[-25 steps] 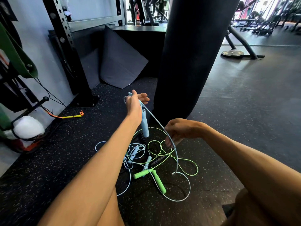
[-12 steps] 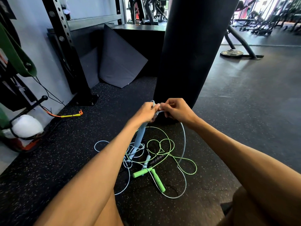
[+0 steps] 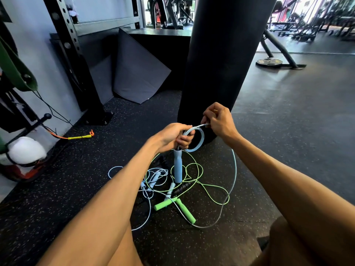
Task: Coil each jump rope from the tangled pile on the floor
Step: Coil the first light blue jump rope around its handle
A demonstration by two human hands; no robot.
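Observation:
My left hand (image 3: pixel 173 136) grips the top of a light blue jump rope handle (image 3: pixel 177 167), which hangs straight down over the pile. A small loop of the light blue cord (image 3: pixel 199 140) curls from that fist. My right hand (image 3: pixel 219 121) pinches the cord just right of the loop; the rest of the cord (image 3: pixel 234 169) drops to the floor. Below lies the tangled pile: a green rope with two green handles (image 3: pixel 184 208), a thin green cord (image 3: pixel 207 191), a black handle (image 3: pixel 181 187) and a pale blue-white rope (image 3: pixel 151 179).
A black punching bag (image 3: pixel 221 60) hangs right behind my hands. A black rack post (image 3: pixel 76 60) and a leaning grey mat (image 3: pixel 138 73) stand at the back left. A yellow-orange rope (image 3: pixel 80 136) lies by the wall. My knees frame the pile in front.
My hands came together in front of the bag, then the right hand drew the cord out to the right. A small loop now stands at my left fist.

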